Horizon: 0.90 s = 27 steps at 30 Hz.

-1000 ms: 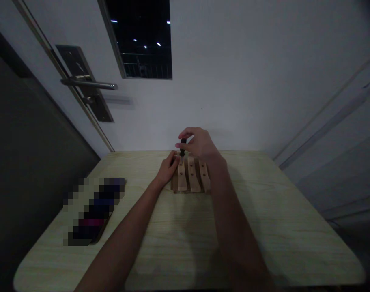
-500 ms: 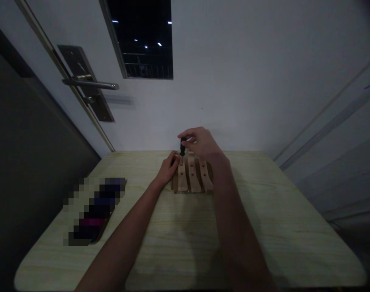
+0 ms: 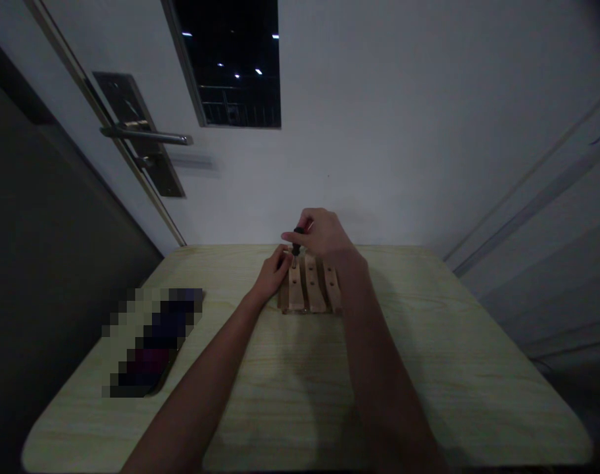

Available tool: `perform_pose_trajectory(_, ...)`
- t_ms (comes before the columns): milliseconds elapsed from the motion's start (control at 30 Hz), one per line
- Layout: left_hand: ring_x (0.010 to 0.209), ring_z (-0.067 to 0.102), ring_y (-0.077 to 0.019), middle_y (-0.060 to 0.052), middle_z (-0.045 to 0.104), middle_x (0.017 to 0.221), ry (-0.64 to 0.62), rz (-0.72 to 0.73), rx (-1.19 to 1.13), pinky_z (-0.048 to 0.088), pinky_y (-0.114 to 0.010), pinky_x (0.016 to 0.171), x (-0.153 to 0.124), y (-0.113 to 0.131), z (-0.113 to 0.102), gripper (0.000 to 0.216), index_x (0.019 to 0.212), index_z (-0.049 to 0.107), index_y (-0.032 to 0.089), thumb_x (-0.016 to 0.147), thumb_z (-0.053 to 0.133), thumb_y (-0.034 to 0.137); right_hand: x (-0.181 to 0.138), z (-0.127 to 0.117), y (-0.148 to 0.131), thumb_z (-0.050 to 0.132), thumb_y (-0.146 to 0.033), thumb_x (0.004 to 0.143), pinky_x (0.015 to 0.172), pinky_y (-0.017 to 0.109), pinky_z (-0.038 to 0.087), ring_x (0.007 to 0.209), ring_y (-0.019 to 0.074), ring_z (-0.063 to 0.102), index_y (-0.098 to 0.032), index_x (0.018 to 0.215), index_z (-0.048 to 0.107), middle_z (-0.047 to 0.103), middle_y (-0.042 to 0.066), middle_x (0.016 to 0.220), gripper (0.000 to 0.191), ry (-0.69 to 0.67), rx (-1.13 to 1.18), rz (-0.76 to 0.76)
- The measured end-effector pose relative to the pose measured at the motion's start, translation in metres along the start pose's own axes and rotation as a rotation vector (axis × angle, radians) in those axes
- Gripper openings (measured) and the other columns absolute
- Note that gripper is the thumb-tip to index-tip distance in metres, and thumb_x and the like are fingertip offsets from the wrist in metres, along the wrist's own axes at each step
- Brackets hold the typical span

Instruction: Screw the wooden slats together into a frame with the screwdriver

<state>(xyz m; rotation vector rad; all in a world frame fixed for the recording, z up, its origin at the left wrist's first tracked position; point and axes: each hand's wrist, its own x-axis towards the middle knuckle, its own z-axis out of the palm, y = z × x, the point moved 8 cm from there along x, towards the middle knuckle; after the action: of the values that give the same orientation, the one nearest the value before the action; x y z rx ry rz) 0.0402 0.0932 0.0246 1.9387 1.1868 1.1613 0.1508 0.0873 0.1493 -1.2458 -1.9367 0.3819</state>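
Note:
A small wooden piece made of three slats with holes (image 3: pixel 310 289) lies on the pale table (image 3: pixel 428 368) near its far edge. My right hand (image 3: pixel 322 236) is closed around the black handle of a screwdriver (image 3: pixel 297 242), which stands upright with its tip on the far end of the left slat. My left hand (image 3: pixel 272 272) rests against the left side of the wooden piece, fingers curled at its far left corner by the screwdriver's tip.
A blurred-out dark flat object (image 3: pixel 152 342) lies on the table's left part. Behind the table is a white wall with a dark window (image 3: pixel 231 62). A door with a metal lever handle (image 3: pixel 145 137) stands at the left.
My right hand's fingers have shifted round the screwdriver handle, as in a turning motion. The left hand and the wooden piece have stayed in place.

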Motion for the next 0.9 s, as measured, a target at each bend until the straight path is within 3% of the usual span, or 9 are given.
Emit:
perform_pose_trajectory(300, 0.072, 0.055, -0.0147, 0.0, 0.061, 0.079, -0.001, 0.008, -0.021, 0.041, -0.026, 0.069, 0.0, 0.003, 0.0, 0.028, 0.101, 0.049, 0.018, 0.089, 0.039, 0.041, -0.004, 0.002, -0.016, 0.067, -0.013, 0.066, 0.062, 0.024, 0.042, 0.064, 0.0101, 0.055, -0.016, 0.075, 0.062, 0.062, 0.001, 0.076, 0.011, -0.075, 0.141, -0.062)
perform_pose_trajectory(400, 0.07, 0.054, -0.0146, 0.0, 0.06, 0.077, -0.007, 0.004, -0.02, 0.041, -0.026, 0.068, 0.0, 0.005, -0.001, 0.028, 0.1, 0.049, 0.018, 0.089, 0.038, 0.042, -0.005, 0.001, -0.015, 0.063, -0.008, 0.068, 0.061, 0.024, 0.045, 0.06, 0.0091, 0.055, -0.014, 0.08, 0.066, 0.065, 0.003, 0.079, 0.014, -0.087, 0.153, -0.054)
perform_pose_trajectory(667, 0.072, 0.055, -0.0145, 0.0, 0.062, 0.08, -0.01, -0.016, -0.016, 0.041, -0.024, 0.068, 0.0, 0.0, 0.0, 0.029, 0.101, 0.049, 0.019, 0.089, 0.038, 0.043, -0.004, 0.003, 0.001, 0.055, -0.011, 0.075, 0.062, 0.025, 0.048, 0.067, 0.0113, 0.059, -0.014, 0.093, 0.068, 0.066, 0.007, 0.087, 0.022, -0.076, 0.185, -0.024)
perform_pose_trajectory(900, 0.076, 0.057, -0.0158, -0.002, 0.063, 0.085, -0.008, 0.011, -0.043, 0.042, -0.027, 0.072, 0.0, 0.001, 0.001, 0.03, 0.103, 0.05, 0.019, 0.089, 0.038, 0.043, -0.003, -0.003, -0.007, 0.07, -0.024, 0.069, 0.059, 0.025, 0.043, 0.06, 0.0107, 0.053, -0.015, 0.078, 0.066, 0.058, 0.001, 0.064, 0.013, -0.051, 0.1, -0.04)
